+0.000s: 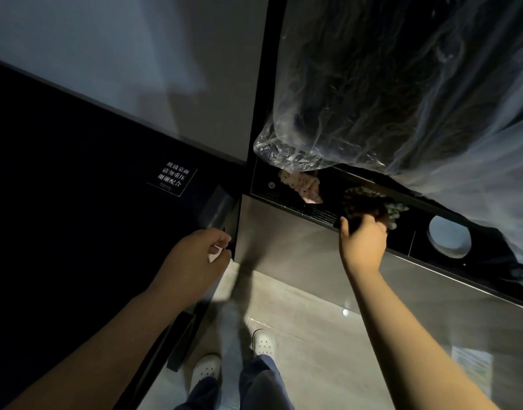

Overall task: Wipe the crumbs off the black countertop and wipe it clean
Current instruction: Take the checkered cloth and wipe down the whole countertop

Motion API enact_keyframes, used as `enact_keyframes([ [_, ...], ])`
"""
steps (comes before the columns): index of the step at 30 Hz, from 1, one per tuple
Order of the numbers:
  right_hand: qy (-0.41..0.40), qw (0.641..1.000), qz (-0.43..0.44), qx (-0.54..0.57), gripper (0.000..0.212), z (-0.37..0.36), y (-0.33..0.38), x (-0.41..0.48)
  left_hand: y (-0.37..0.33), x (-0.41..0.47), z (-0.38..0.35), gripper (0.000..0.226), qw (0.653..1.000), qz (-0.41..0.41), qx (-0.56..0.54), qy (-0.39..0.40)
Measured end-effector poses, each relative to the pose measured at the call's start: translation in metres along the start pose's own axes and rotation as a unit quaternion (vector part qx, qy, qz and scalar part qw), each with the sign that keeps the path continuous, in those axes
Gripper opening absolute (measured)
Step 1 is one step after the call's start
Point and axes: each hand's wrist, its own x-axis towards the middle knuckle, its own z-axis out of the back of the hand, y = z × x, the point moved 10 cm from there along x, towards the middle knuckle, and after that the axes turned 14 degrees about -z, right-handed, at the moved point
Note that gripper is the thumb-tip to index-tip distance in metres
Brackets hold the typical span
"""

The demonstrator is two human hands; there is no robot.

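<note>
The black glass countertop (76,179) fills the left side, very dark, and no crumbs can be made out on it. My left hand (195,258) hovers at its near corner, fingers curled, pinching a small white scrap (214,253). My right hand (362,244) reaches onto a black ledge (417,232) to the right and grips a dark, green-dotted cloth (369,204). A second, pink-dotted cloth (301,184) lies further back on the same ledge, untouched.
A small sign with white characters (173,179) sits on the countertop. Crumpled clear plastic sheeting (402,99) hangs over the ledge. A round pale opening (449,241) is set in the ledge at right. Below are grey floor and my white shoes (263,343).
</note>
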Motion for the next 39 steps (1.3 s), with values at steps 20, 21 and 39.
enact_keyframes([
  [20, 0.477, 0.807, 0.026, 0.348, 0.021, 0.055, 0.044, -0.162, -0.044, -0.040, 0.012, 0.026, 0.994, -0.008, -0.106, 0.013],
  [21, 0.504, 0.790, 0.021, 0.348, 0.023, 0.057, 0.048, -0.171, -0.048, -0.043, 0.014, 0.033, 0.992, -0.004, -0.123, 0.013],
  [39, 0.659, 0.700, 0.161, 0.223, 0.026, 0.055, 0.121, -0.187, -0.068, -0.082, 0.047, 0.024, 0.968, 0.081, -0.173, -0.161],
])
